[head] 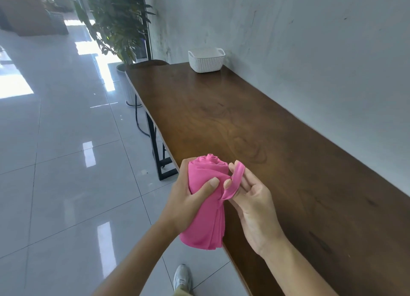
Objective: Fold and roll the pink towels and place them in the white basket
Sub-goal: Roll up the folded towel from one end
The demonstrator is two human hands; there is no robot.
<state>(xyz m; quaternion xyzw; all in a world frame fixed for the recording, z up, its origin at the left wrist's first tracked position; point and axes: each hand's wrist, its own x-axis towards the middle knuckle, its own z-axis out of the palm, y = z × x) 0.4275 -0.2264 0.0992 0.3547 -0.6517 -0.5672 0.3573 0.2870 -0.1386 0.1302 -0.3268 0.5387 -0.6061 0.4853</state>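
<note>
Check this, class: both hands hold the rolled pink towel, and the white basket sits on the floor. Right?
No. The head view shows the white basket on the wooden table, not the floor. The left hand and right hand do hold the rolled pink towel.

Solid pink towel, 6 o'clock; white ribbed basket, 12 o'clock; dark brown wood-grain counter; glossy pale grey tiled floor.
</note>
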